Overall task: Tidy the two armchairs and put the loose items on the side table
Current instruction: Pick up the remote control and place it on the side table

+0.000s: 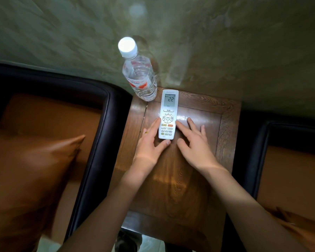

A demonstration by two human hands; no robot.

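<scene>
Obs.: air-conditioner remote lies flat, face up, on the far half of the desk. Its long axis runs away from the person. The display end (reads 22) is far, the button end near, roughly parallel to the desk's side edges.

Key relation: the remote sits between the two hands.
- Left hand: fingers straight, index laid along the remote's left edge, thumb tip against its near end.
- Right hand: flat on the wood, fingers straight and spread, index touching or just beside the remote's right edge.
- Neither hand is curled round the remote. Both are equally near it, the left with more contact.

Judgement: this looks like squaring up or a final nudge, not a lift. Any shift would run along or across that long axis.

Materials:
- Remote: white hard plastic, slim rounded rectangle, grey LCD, small rubbery buttons, two of them orange. Likely to slide easily on the wood.
- Desk: dark varnished wood, strong grain, glossy, with a raised border frame.
- Water bottle: upright at the far-left corner, just beside the remote's display end. Clear ribbed plastic, white cap, red-and-white label.
- Left armchair and right armchair: smooth dark leather-like rims, flanking the desk.
- Orange cushion: satiny, on the left seat.
- Wall: mottled green, behind.
</scene>
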